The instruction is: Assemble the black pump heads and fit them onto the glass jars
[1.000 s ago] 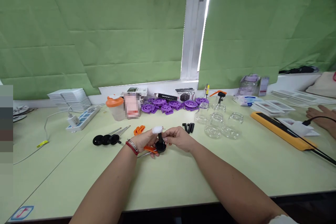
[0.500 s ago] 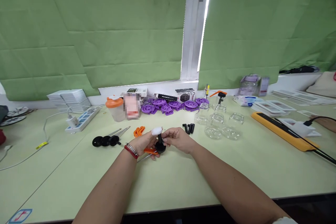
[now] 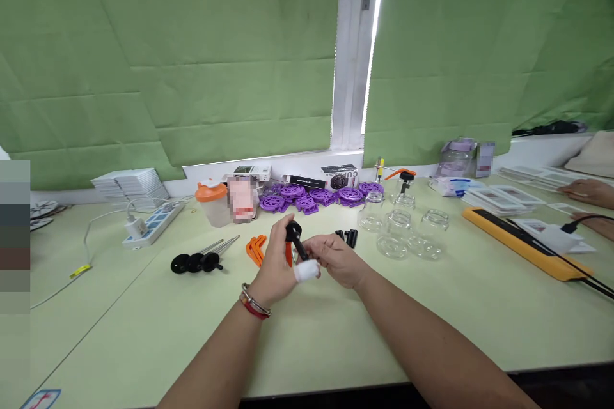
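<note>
My left hand (image 3: 277, 270), its thumb wrapped in white, is closed around a black round lid with a stem (image 3: 293, 230). The stem slants down toward the wrapped thumb. An orange crank handle (image 3: 288, 254) shows behind the stem, inside the same hand. My right hand (image 3: 338, 260) is closed in a pinch beside the stem; its fingertips hide whatever is between them. Just behind the right hand lie short black tubes (image 3: 352, 238). More orange handles (image 3: 256, 249) lie left of my left hand. Farther left are black lids with metal rods (image 3: 194, 262).
Clear glass jars (image 3: 398, 227) stand right of centre, one behind with an orange crank on top. Purple wheel-like parts (image 3: 307, 195) line the back. A power strip (image 3: 156, 225) lies left, an orange bar-shaped device (image 3: 522, 245) right. Another person's hands (image 3: 588, 192) are at far right.
My left hand has turned and lifted the lid, so its disc now faces up and away and the stem points down toward me. My right hand stays pinched beside it.
</note>
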Action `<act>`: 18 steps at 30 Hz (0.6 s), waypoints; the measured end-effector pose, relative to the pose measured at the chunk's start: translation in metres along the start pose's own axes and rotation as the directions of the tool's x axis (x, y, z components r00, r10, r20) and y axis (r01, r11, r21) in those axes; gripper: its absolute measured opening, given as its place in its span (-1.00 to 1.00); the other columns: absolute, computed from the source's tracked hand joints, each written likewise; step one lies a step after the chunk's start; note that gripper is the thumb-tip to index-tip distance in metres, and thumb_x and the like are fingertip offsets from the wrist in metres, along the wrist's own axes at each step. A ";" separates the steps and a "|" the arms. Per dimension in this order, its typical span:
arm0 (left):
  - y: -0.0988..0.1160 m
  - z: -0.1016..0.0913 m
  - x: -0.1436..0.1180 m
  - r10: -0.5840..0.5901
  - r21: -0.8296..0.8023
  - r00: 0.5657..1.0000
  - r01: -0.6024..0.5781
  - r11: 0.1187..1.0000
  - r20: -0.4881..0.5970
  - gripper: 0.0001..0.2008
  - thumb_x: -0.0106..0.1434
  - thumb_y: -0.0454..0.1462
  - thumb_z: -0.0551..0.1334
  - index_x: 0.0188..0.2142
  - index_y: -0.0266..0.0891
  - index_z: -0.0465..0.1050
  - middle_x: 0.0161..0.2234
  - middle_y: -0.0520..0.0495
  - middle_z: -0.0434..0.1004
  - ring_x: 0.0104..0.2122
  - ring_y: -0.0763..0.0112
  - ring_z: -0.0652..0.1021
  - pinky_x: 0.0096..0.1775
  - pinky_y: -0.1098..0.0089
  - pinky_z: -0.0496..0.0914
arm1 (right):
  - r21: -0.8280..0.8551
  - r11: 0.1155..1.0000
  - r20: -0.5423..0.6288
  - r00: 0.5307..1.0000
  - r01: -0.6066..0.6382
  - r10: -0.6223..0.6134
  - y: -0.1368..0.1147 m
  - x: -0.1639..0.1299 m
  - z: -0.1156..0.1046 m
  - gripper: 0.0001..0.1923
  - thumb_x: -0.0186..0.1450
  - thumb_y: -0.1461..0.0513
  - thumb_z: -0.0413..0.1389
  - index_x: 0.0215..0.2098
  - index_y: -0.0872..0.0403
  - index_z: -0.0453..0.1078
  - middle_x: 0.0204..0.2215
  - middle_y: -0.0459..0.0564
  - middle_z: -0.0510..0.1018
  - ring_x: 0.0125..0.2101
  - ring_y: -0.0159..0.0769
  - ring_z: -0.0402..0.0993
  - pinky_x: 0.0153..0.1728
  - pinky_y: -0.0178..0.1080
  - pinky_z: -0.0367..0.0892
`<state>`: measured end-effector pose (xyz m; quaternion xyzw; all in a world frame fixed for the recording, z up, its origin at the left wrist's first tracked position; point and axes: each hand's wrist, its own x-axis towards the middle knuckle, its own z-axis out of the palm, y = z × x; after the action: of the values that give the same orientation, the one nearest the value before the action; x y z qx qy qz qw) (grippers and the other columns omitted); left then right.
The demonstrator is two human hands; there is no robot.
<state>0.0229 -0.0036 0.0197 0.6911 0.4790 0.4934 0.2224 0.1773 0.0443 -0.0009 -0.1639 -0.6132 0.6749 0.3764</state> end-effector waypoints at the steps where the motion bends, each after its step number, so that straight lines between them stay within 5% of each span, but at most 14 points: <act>1: -0.001 0.004 -0.001 0.102 0.085 0.995 -0.099 0.991 -0.022 -0.07 -0.11 -0.13 0.37 0.22 -0.15 -0.02 0.16 -0.23 0.10 0.12 0.07 0.23 0.11 0.09 0.19 | -0.010 1.000 0.039 0.999 -0.029 0.029 -0.002 -0.002 0.002 -0.57 0.19 -0.03 0.12 -0.30 0.19 0.49 -0.50 0.01 0.51 -0.56 -0.43 0.34 -0.56 -0.34 0.21; 4: -0.009 0.009 -0.003 0.288 0.235 0.957 -0.271 0.933 -0.040 0.10 -0.16 -0.16 0.40 0.28 -0.18 -0.20 0.21 -0.32 -0.05 0.20 -0.04 0.11 0.14 -0.03 0.11 | -0.063 0.994 0.037 0.995 -0.089 0.091 -0.005 -0.004 0.007 -0.63 0.17 0.01 0.16 -0.35 0.19 0.48 -0.49 0.00 0.50 -0.52 -0.43 0.33 -0.52 -0.36 0.17; 10: -0.025 0.004 0.000 0.281 0.247 0.957 -0.257 0.934 -0.069 0.16 -0.11 -0.16 0.41 0.30 -0.17 -0.36 0.28 -0.33 -0.15 0.25 -0.02 0.03 0.18 -0.03 0.05 | -0.358 0.932 -0.075 0.997 -0.056 0.031 -0.001 0.003 -0.003 -0.72 0.21 0.07 0.11 -0.44 0.14 0.39 -0.62 -0.16 0.32 -0.61 -0.48 0.14 -0.56 -0.36 0.05; 14: -0.035 0.002 0.006 0.196 0.199 0.973 -0.170 0.965 -0.119 -0.30 0.13 -0.19 0.24 0.22 -0.14 0.00 0.18 -0.24 0.14 0.15 0.13 0.26 0.11 0.09 0.21 | -0.772 0.635 -0.083 0.986 0.026 -0.142 0.001 0.007 -0.016 -0.76 0.28 0.18 0.00 -0.48 0.11 0.38 -0.58 -0.13 0.33 -0.52 -0.41 0.21 -0.46 -0.34 0.07; 18: -0.052 -0.001 0.011 -0.020 0.045 0.987 0.027 0.999 -0.158 -0.60 0.18 -0.19 0.16 0.02 -0.19 0.28 -0.04 -0.17 0.38 -0.13 0.27 0.48 -0.06 0.22 0.39 | -0.937 0.346 -0.108 0.985 -0.054 -0.138 0.006 0.009 -0.021 -0.78 0.32 0.22 -0.05 -0.32 0.09 0.42 -0.43 -0.04 0.44 -0.37 -0.33 0.34 -0.36 -0.33 0.11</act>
<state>-0.0003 0.0292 -0.0151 0.6492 0.5146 0.5325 0.1735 0.1835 0.0660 -0.0088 -0.3897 -0.8585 0.1769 0.2824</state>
